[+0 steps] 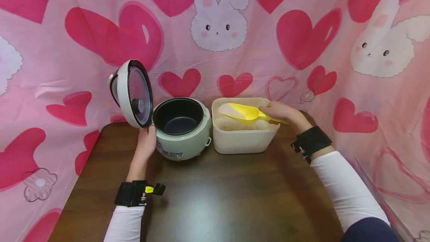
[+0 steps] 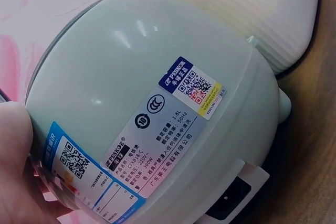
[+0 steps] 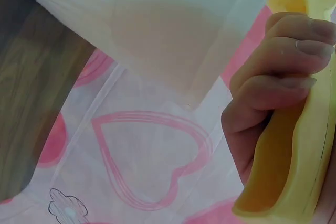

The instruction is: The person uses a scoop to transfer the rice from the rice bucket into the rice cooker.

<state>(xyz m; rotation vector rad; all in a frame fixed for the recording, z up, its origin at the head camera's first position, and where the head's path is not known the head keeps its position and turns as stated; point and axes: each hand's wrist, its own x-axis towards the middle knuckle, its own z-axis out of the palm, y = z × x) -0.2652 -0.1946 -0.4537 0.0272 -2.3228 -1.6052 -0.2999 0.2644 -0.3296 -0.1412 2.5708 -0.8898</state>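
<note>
Brown desk [image 1: 208, 193]: open rice cooker [image 1: 183, 145] beside cream bin [image 1: 240, 142]. Right hand [image 1: 277, 111] grips loaded yellow scoop [image 1: 250, 115] above bin; left hand [image 1: 146, 143] at cooker's lid side, grip cannot be determined.

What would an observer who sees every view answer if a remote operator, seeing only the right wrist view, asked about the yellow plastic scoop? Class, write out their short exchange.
Operator: I see the right hand gripping the yellow plastic scoop. What does it carry?
Observer: In the head view, it carries pale grains.
Operator: Where is the left hand?
Observer: Beside the round, pale green cooker, just below its raised, domed lid.
</note>
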